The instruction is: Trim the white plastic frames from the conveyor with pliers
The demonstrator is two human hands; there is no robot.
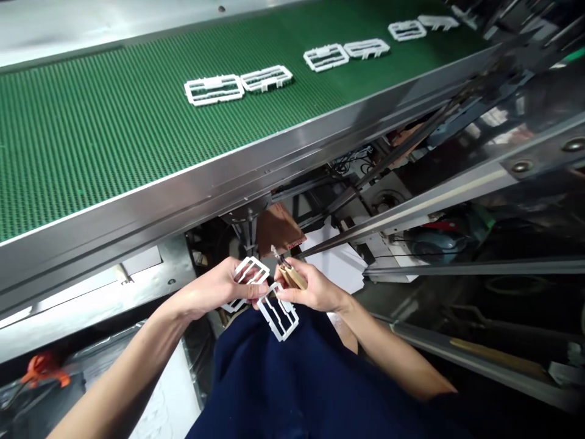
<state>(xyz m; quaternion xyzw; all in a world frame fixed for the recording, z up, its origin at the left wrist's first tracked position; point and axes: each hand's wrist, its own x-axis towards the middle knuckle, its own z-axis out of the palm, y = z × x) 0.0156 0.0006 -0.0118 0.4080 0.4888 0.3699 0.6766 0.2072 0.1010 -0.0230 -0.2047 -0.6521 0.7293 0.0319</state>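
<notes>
My left hand is closed on a white plastic frame with slots through it, thumb across its lower edge. A second white plastic frame hangs tilted between my hands, its top edge at my right thumb and close to my left fingertips. Whether the two frames are joined is hidden by my fingers. My right hand also grips a pair of nippers with yellowish handles, the metal tip pointing up and away from me. Both hands are above my lap, in front of dark blue clothing.
A green ribbed conveyor belt runs across the top, carrying several white frames in pairs. Its metal side rail lies beyond my hands. Metal bars slant at right. A brown cardboard piece and an orange-handled tool lie lower down.
</notes>
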